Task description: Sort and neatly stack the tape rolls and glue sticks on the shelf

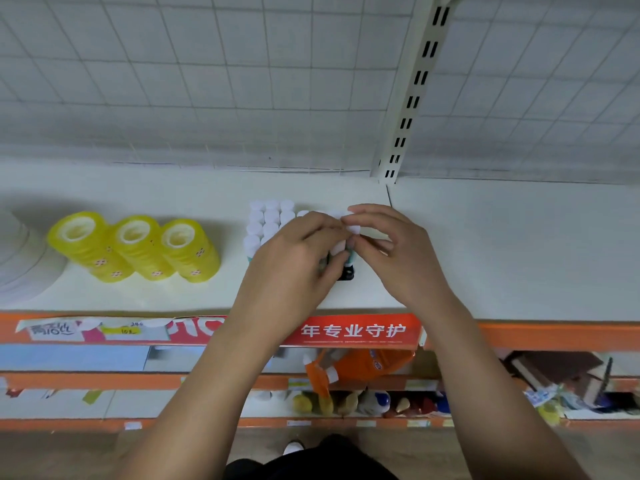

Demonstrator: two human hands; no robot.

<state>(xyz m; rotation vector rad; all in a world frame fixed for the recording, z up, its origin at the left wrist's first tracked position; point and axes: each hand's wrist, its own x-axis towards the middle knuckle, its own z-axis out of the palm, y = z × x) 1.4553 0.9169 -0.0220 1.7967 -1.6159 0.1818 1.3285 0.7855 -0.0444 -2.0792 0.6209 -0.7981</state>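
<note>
White-capped glue sticks [268, 220] stand upright in tight rows near the middle of the frame, their long axes vertical and their round caps facing the camera, so mostly the cap tops show. A teal band is visible low on one stick at the near left edge of the cluster. The left hand [294, 261] and right hand [388, 247] meet just right of that cluster, over the pale shelf [502, 254]. Both hands pinch one more glue stick [341, 245] between fingertips: it stands roughly upright, tilted slightly, white cap up, with a teal strip showing below the fingers. A small dark object [346, 273] lies on the shelf under the hands; I cannot tell what it is.

At the left of the frame, three stacks of yellow tape rolls [131, 249] sit side by side and touching, each a translucent, glossy column with a cream cardboard core open toward the camera. The stacks lean a little toward the lower right, and small flower-like stickers dot their sides.

At the far left edge, a large white roll [20, 258] is partly cut off. Behind the shelf rises a white wire grid [207, 81], and a slotted metal upright [412, 98] runs diagonally at upper right. An orange shelf edge [554, 336] with a red label strip [353, 330] crosses below the hands.
</note>
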